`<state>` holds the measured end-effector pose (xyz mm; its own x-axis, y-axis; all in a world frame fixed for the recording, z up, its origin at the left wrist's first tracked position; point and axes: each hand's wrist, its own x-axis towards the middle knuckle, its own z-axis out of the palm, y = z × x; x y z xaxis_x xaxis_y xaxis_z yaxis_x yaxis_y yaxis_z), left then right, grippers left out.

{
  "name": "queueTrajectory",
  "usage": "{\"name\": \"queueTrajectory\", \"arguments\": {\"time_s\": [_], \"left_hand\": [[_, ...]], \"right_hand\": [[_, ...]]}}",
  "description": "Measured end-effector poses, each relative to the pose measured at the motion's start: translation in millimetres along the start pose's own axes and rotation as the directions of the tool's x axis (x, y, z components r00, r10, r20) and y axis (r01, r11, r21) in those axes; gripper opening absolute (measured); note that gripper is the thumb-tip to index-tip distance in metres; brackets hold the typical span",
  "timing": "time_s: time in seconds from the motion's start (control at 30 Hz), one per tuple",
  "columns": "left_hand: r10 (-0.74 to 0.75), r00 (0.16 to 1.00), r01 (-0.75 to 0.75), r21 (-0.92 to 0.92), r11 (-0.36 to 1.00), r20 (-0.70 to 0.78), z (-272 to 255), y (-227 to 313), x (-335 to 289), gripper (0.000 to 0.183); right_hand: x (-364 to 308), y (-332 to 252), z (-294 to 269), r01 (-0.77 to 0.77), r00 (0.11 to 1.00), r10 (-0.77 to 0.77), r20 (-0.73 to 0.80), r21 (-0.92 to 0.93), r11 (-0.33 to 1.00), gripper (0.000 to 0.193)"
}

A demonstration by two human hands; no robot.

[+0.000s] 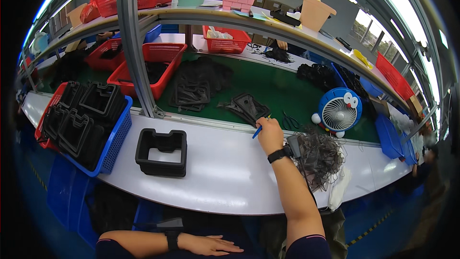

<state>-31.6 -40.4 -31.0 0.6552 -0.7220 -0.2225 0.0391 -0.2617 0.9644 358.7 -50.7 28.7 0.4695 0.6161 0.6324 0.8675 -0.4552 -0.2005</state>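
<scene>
My right hand (270,135) reaches over the far edge of the white worktop, its fingers closed round a slim blue-handled tool (257,132). The kind of tool is not clear. Just beyond that hand, thin black frames (248,107) lie on the green surface. Dark-handled pliers (290,121) rest to the right of them. My left hand (211,245) lies flat and holds nothing, fingers stretched out, below the front edge of the worktop. A stack of black rectangular frames (162,152), each with a notched side, stands on the worktop at left centre.
A blue basket (117,132) full of black frames stands left. A heap of dark scrap strips (316,156) lies beside my right forearm, with a blue fan (340,109) behind. Red baskets (165,79) and a metal post (136,43) rise beyond. A shelf (206,15) spans above.
</scene>
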Motion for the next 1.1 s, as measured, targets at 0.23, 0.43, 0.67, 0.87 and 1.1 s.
{"name": "queueTrajectory", "arguments": {"time_s": [0.23, 0.43, 0.67, 0.87, 1.1], "left_hand": [[-0.336, 0.728, 0.545, 0.207, 0.813, -0.597, -15.5, 61.0, -93.8, 0.031], [0.168, 0.36, 0.194, 0.25, 0.949, -0.918, -17.5, 64.3, -82.9, 0.041], [-0.432, 0.336, -0.621, -0.542, 0.566, -0.837, -61.4, 37.9, -41.5, 0.055], [-0.489, 0.363, -0.533, -0.608, 0.589, -0.793, -57.2, 19.2, -52.8, 0.05], [-0.494, 0.446, -0.516, -0.666, 0.539, -0.746, -50.0, 24.4, -55.4, 0.039]], "right_hand": [[26.4, 29.9, 78.4, -0.133, 0.982, 0.156, 0.105, -0.199, 0.971, 0.015], [16.2, -32.9, -3.9, 0.066, 0.992, -0.045, -0.118, 0.177, 0.982, 0.034], [-135.3, -110.2, -119.7, 0.18, 0.909, -0.323, 0.263, 0.452, 0.874, 0.041], [-164.2, -134.8, -126.7, -0.158, 0.931, -0.022, 0.364, 0.458, 0.875, 0.046], [-169.0, -177.0, -115.1, -0.124, 0.961, -0.095, 0.259, 0.715, 0.688, 0.046]]}}
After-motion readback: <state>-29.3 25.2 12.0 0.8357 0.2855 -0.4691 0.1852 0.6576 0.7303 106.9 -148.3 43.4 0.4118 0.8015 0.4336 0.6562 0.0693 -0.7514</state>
